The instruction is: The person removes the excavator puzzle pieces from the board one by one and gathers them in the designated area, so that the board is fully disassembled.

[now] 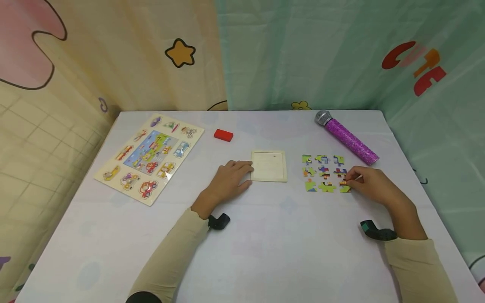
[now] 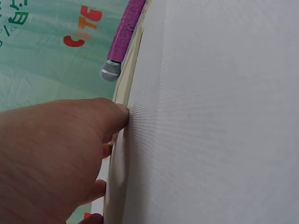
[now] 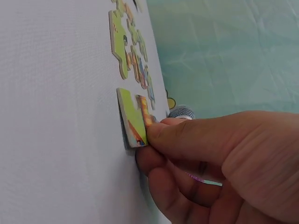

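A small pale wooden puzzle tray lies in the middle of the table with nothing in its recess. My left hand rests beside it, index finger and thumb touching its left side, fingers extended. To the right, several green jigsaw pieces are laid out in rows. My right hand pinches the lower-right puzzle piece by its edge between thumb and fingers. In the right wrist view that piece is tipped a little, with a shadow under its near edge.
At the back right lies a glittery purple microphone. A red block sits left of the tray, toward the back. Farther left is a large picture puzzle board. Printed curtains hang behind the white table.
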Motion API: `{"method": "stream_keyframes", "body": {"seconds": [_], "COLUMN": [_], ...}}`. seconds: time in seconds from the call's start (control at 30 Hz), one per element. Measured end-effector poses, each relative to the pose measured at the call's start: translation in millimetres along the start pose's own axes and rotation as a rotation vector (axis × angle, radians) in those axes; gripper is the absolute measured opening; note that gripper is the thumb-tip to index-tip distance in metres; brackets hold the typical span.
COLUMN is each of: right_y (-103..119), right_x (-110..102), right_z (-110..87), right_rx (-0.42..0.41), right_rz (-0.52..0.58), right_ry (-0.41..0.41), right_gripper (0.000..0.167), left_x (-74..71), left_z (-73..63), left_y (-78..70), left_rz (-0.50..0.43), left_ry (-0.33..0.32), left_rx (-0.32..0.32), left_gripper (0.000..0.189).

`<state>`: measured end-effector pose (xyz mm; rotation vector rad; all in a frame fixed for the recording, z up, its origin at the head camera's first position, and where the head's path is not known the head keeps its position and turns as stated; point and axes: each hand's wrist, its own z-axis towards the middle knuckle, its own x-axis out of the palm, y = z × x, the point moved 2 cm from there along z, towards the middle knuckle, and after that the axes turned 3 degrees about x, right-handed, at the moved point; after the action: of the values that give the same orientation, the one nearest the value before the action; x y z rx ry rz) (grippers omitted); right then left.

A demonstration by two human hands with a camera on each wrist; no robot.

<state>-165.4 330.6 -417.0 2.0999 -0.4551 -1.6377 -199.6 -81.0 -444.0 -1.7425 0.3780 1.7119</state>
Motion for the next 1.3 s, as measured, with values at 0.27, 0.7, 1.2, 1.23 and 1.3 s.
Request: {"method": "stream_keyframes", "body": {"seconds": [0.27,0.7,1.2,1.23,1.3], "right_y": [-9,-16,-32,-31,-31], "right_x": [-1,-5,-8,-8,-7], "right_z": [-2.8,-8.0,-5.1,-4.8,-4.2], "right_rx": [-0.028,-0.082,0.020,0.020,0.022], "right_rz": [0.032,0.117,0.248,0.258,0.272], "right_ry": [0.007,0.068,0.109,0.112,0.120], "right_gripper": [0.010,0.029,0.032,0.034,0.036], "left_x": [-2.1,-2.7,-1.5,-1.3,-0.9], "left_z": [1.5,0.7,0.9,1.0,1.5], "left_y": [-1.8,-3.0,-2.6,-2.8,-3.2], "left_rz": [0.003,0.010,0.006,0.008,0.018], "left_ry": [0.008,0.000,0.001,0.003,0.010], "left_rx": [-0.004,0.001,-0.001,-0.005,-0.012], "left_gripper": [0.044,0.044,0.044,0.043,0.043]}}
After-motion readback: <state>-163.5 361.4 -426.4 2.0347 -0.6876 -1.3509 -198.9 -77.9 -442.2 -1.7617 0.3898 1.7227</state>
